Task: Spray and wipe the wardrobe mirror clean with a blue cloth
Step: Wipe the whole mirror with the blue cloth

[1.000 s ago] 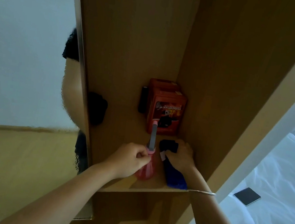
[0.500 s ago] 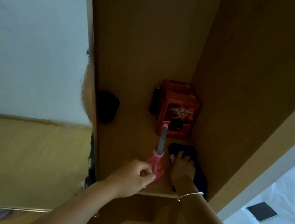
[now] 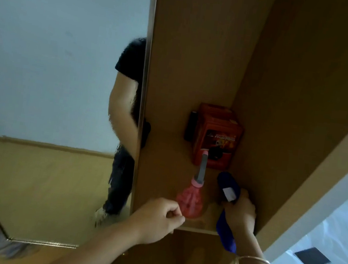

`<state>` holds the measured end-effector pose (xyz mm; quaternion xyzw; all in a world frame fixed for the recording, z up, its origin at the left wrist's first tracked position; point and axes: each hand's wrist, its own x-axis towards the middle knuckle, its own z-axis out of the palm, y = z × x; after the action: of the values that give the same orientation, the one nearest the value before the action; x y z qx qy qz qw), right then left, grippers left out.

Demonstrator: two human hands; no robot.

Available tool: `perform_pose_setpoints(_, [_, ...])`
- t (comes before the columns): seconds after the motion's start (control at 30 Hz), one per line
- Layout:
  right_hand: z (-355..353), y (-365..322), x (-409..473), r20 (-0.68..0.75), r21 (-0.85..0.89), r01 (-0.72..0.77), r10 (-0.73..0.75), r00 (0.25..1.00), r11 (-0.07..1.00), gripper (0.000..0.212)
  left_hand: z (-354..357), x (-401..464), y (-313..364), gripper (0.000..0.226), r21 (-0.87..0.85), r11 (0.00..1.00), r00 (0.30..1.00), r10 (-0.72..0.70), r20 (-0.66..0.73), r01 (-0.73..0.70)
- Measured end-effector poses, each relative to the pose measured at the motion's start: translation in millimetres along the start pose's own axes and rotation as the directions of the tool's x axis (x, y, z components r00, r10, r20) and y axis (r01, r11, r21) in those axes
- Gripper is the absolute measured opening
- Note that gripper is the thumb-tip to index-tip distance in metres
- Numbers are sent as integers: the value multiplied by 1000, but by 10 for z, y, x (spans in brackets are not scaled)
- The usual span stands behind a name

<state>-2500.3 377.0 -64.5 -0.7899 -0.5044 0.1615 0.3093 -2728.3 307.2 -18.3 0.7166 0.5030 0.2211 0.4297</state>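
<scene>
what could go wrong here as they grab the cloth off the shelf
1. The pink spray bottle stands near the shelf's front edge, beside the right hand gripping the blue cloth; pulling the cloth out could knock it off.
2. The left hand is curled just short of the bottle, not holding it, so nothing steadies it.

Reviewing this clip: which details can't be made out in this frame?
Head view only:
- Print on the red box: too blurred to read.
- Dark object left of the box: mostly hidden behind it.
- Blue cloth: its middle is covered by the right hand.
- Pink spray bottle: liquid level indiscernible.
- Mirror: cut off at the left edge.
</scene>
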Motion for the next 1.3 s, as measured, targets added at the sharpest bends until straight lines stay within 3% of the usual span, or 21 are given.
perform_pose_setpoints(0.1, [-309,-127,-526,-146,316,50,-4,989,947,28,-14,-145,57,21,-17,998,998,54,14,-53])
perform_pose_setpoints(0.27, [-626,-544,-1548,-171,722,127,-2,985,680,26,-56,-620,156,3,-63,986,987,150,-60,-154])
perform_pose_setpoints(0.37, [-625,-827,-2140,-71,842,63,-5,997,536,25,-225,-1047,190,21,-214,958,979,164,-123,-188])
perform_pose_setpoints(0.43, [-574,-1017,-2496,36,884,-21,-22,999,466,34,-365,-1362,210,48,-409,890,978,155,-142,-200])
perform_pose_setpoints(0.5, [-484,-1234,-2871,161,898,-116,-71,984,424,46,-529,-1713,218,57,-555,804,975,148,-163,-215])
perform_pose_setpoints(0.6, [-328,-1565,-3410,368,913,-302,-238,899,273,71,-766,-2162,121,52,-581,773,951,94,-296,-257])
perform_pose_setpoints(0.7, [-195,-1896,-3841,422,901,-422,-439,793,104,93,-1030,-2564,-43,67,-483,826,885,41,-463,-291])
perform_pose_setpoints(0.8, [-113,-2196,-4073,423,906,-376,-470,775,196,104,-1243,-2860,-104,71,-419,839,832,69,-551,-347])
perform_pose_setpoints(0.87, [-69,-2417,-4165,396,908,-281,-419,817,309,107,-1391,-2969,-105,62,-409,821,800,94,-592,-399])
perform_pose_setpoints(0.97, [-35,-2713,-4219,353,897,-201,-362,863,394,89,-1586,-3037,-23,47,-385,799,760,135,-635,-463])
perform_pose_setpoints(1.07, [-106,-2984,-4164,384,891,-242,-350,855,385,72,-1842,-3065,135,35,-320,788,705,194,-682,-526])
perform_pose_setpoints(1.2, [-375,-3332,-3970,395,903,-223,-504,768,367,72,-2209,-3017,404,48,-290,751,678,272,-683,-594])
perform_pose_setpoints(1.3, [-554,-3593,-3842,350,933,-195,-627,696,304,71,-2478,-2917,631,59,-188,819,690,305,-657,-542])
